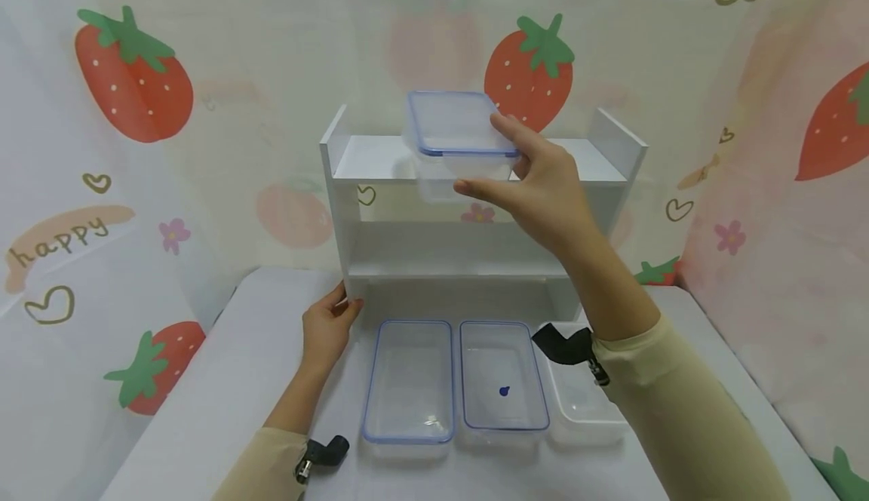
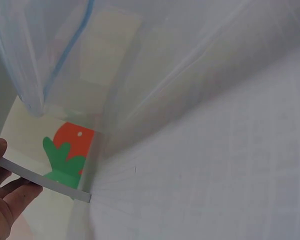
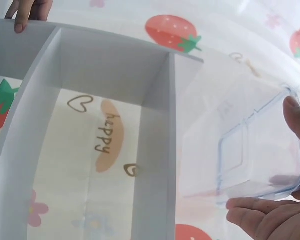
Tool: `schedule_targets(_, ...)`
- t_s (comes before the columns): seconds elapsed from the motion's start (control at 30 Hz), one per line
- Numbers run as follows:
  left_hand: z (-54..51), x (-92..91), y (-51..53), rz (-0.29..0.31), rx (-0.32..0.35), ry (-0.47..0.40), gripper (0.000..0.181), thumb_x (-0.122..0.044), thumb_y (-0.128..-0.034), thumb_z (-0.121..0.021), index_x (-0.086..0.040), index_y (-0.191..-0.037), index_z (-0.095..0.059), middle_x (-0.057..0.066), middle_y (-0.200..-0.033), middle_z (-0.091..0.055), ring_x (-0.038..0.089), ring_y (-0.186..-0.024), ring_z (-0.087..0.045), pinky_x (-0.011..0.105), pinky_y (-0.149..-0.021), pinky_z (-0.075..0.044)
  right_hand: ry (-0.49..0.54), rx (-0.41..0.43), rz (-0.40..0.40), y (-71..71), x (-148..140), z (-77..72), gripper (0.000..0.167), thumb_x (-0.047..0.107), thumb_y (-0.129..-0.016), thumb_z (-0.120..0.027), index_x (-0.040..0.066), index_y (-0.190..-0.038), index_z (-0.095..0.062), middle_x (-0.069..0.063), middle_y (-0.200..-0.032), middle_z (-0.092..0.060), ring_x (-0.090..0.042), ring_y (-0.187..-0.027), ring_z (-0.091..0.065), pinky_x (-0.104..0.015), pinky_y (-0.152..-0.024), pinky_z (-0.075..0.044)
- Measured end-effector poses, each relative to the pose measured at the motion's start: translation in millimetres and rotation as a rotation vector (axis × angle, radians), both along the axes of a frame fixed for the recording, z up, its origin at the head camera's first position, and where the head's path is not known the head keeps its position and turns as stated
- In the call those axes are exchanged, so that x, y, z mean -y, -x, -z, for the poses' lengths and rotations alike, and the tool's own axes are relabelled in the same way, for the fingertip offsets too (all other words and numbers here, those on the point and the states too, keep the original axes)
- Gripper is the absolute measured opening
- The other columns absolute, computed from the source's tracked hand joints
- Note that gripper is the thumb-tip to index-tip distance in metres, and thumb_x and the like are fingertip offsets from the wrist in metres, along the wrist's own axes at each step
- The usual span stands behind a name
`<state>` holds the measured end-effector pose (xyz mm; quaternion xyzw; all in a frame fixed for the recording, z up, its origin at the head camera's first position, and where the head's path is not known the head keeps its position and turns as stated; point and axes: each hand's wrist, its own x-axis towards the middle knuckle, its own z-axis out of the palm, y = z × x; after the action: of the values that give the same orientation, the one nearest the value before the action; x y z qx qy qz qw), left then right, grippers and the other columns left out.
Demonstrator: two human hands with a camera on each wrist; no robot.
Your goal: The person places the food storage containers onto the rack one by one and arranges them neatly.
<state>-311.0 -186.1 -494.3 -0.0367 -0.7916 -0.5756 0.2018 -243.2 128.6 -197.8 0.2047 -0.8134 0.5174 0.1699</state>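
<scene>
My right hand (image 1: 550, 192) holds a clear plastic food container (image 1: 455, 124) with a blue-rimmed lid, thumb low on its near side and fingers at the lid's right edge. The container is level with the top board of a white shelf unit (image 1: 448, 248); whether it touches the board I cannot tell. In the right wrist view, the same container (image 3: 260, 150) appears beside the top board. Low on the unit's left, my left hand (image 1: 326, 335) grips the side panel's front edge. The left wrist view shows fingers (image 2: 22, 200) and thumb on either side of that panel (image 2: 55, 186).
Before the unit on the white-covered table (image 1: 204, 380) stand two blue-rimmed containers, a left one (image 1: 410, 380) and a middle one (image 1: 498, 358) with a small dark blue spot. Right of them is a clear container (image 1: 587, 403), partly behind my right wrist. A strawberry-print curtain (image 1: 271, 109) surrounds the table.
</scene>
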Motion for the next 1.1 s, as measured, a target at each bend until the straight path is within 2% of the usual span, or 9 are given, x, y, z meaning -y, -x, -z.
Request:
schedule_targets(0.2, -0.8, -0.9, 0.0, -0.003, 0.001, 0.003, 0.051, -0.019, -0.0953, -0.075, -0.009, -0.143, -0.059, 0.016, -0.139, -0.063, 0.036, -0.115, -0.07, 0.039, -0.095, -0.059, -0.048, -0.019, 0.049, 6.8, 9, -2.8, 0.098, 0.044, -0.076, -0.091, 0.023, -0.157, -0.042, 0.011, -0.163, -0.037, -0.007, -0.125, -0.058, -0.023, -0.085, -0.057)
schedule_targets(0.33, -1.5, -0.3, 1.4, -0.006, -0.012, 0.018, 0.05, -0.018, -0.0954, -0.075, -0.009, -0.142, -0.06, 0.016, -0.138, -0.064, 0.036, -0.114, -0.07, 0.04, -0.094, -0.059, -0.042, -0.01, 0.059, 11.0, 15, -5.0, 0.098, 0.045, -0.076, -0.091, 0.023, -0.157, -0.042, 0.01, -0.164, -0.035, -0.004, -0.134, -0.053, -0.026, -0.095, -0.056)
schedule_targets(0.43, -2.1, -0.2, 2.2, -0.01, -0.023, 0.023, 0.05, -0.018, -0.0954, -0.075, -0.009, -0.142, -0.06, 0.017, -0.137, -0.064, 0.037, -0.113, -0.07, 0.04, -0.094, -0.059, -0.041, -0.004, 0.067, 14.6, 20, -6.6, 0.098, 0.046, -0.076, -0.091, 0.022, -0.157, -0.042, 0.007, -0.16, -0.043, -0.006, -0.127, -0.056, -0.024, -0.094, -0.055)
schedule_targets(0.5, -2.1, -0.6, 2.1, -0.012, -0.013, 0.023, 0.05, -0.019, -0.0956, -0.075, -0.009, -0.142, -0.06, 0.016, -0.138, -0.064, 0.036, -0.114, -0.07, 0.04, -0.094, -0.059, -0.042, 0.001, 0.068, 17.2, 23, -6.8, 0.098, 0.046, -0.075, -0.091, 0.021, -0.157, -0.042, 0.005, -0.155, -0.05, -0.009, -0.113, -0.058, -0.024, -0.084, -0.054)
schedule_targets(0.6, -0.9, -1.1, 1.4, -0.002, 0.011, 0.017, 0.051, -0.02, -0.0965, -0.074, -0.009, -0.144, -0.058, 0.016, -0.14, -0.062, 0.036, -0.116, -0.069, 0.039, -0.095, -0.058, -0.038, 0.015, 0.062, 22.2, 27, -5.8, 0.099, 0.045, -0.075, -0.091, 0.022, -0.158, -0.042, 0.006, -0.154, -0.051, -0.008, -0.111, -0.055, -0.024, -0.082, -0.054)
schedule_targets(0.7, -0.7, -1.1, 0.0, 0.004, 0.013, 0.018, 0.051, -0.021, -0.0972, -0.073, -0.01, -0.144, -0.057, 0.017, -0.141, -0.061, 0.038, -0.118, -0.068, 0.039, -0.096, -0.057, -0.03, 0.03, 0.053, 27.4, 32, -4.7, 0.099, 0.046, -0.075, -0.091, 0.023, -0.158, -0.042, 0.008, -0.157, -0.047, -0.009, -0.114, -0.056, -0.026, -0.086, -0.057)
schedule_targets(0.83, -1.6, 0.1, 0.0, 0.0, -0.032, 0.035, 0.049, -0.019, -0.0967, -0.074, -0.009, -0.143, -0.059, 0.018, -0.139, -0.062, 0.04, -0.114, -0.069, 0.041, -0.095, -0.058, -0.023, 0.032, 0.06, 33.1, 39, -4.4, 0.1, 0.046, -0.074, -0.092, 0.024, -0.158, -0.042, 0.007, -0.162, -0.04, -0.01, -0.127, -0.055, -0.028, -0.095, -0.056)
schedule_targets(0.93, -1.2, 1.1, 1.6, 0.004, -0.051, 0.04, 0.048, -0.018, -0.0963, -0.074, -0.009, -0.142, -0.06, 0.017, -0.138, -0.063, 0.039, -0.113, -0.07, 0.039, -0.095, -0.058, -0.037, 0.034, 0.079, 37.2, 43, -3.8, 0.1, 0.047, -0.074, -0.092, 0.025, -0.158, -0.041, 0.005, -0.165, -0.035, -0.008, -0.142, -0.045, -0.026, -0.103, -0.053)
schedule_targets(1.1, 0.7, 1.1, 1.1, 0.026, -0.021, 0.027, 0.05, -0.02, -0.0972, -0.073, -0.009, -0.144, -0.058, 0.018, -0.141, -0.061, 0.039, -0.116, -0.068, 0.04, -0.094, -0.058, -0.039, 0.046, 0.084, 43.8, 51, 0.7, 0.099, 0.047, -0.075, -0.091, 0.026, -0.158, -0.04, 0.005, -0.165, -0.035, -0.009, -0.147, -0.04, -0.027, -0.108, -0.05)
